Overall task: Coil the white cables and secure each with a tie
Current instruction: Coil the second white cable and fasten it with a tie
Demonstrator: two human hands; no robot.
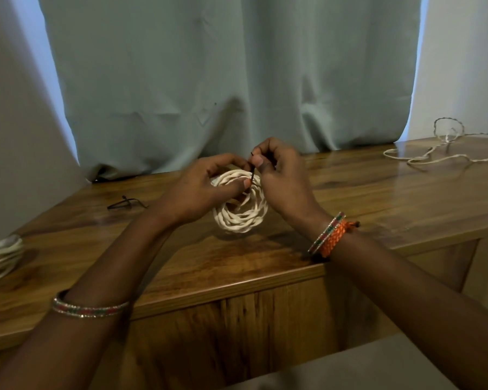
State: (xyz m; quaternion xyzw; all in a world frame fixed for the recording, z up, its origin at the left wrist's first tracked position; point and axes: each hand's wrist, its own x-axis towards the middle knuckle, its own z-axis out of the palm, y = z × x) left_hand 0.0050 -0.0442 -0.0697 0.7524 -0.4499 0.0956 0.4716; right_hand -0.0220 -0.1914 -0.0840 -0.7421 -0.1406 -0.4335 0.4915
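Over at the far left edge of the wooden counter, about nine o'clock from the hands, a coiled white cable bundle lies flat, partly cut off by the edge of view. Further in, at roughly ten o'clock from the person's left wrist, a spare black tie rests on the wood, well apart from everything else.

At the middle of the counter the left hand curls round the upper left part of the white cable coil; its grip is closed on the coil, thumb pressing the strands from the near side and fingers wrapped over the top. The coil stands tilted, its lower rim touching the counter. A beaded bangle sits on the left forearm.

Just beside it, the right hand pinches a thin black tie between thumb and forefinger at the coil's twelve o'clock; that grip is tight on the tie, which runs down against the strands. Whether the tie passes fully round the coil I cannot tell. An orange braided band and a second bangle circle the right wrist.

At the far right, around two o'clock, a loose uncoiled white cable sprawls across the counter. A pale green curtain hangs behind.
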